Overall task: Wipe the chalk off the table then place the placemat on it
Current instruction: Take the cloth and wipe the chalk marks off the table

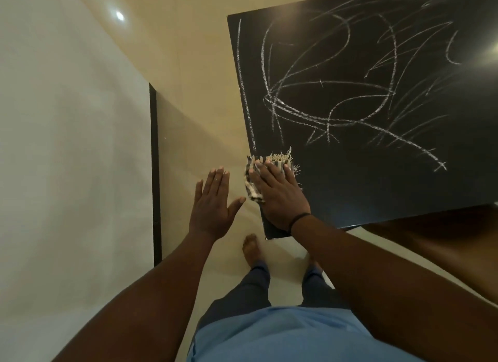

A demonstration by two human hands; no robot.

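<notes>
The right hand (277,192) lies flat, fingers straight, pressing a frayed checked cloth (258,173) onto the near-left corner of the dark surface (336,200); it presses rather than clasps, so that grip is released. Nearly all the chalk scribbles (336,92) lie ahead of it and to its right, spreading toward the far and right edges, with one long stroke running along the left edge straight beyond the fingertips. Judging from that, the wipe should travel away from the corner, forward then rightward. The left hand (213,202) hovers off the left edge over the floor, spread, holding nothing. No placemat is in view
</notes>
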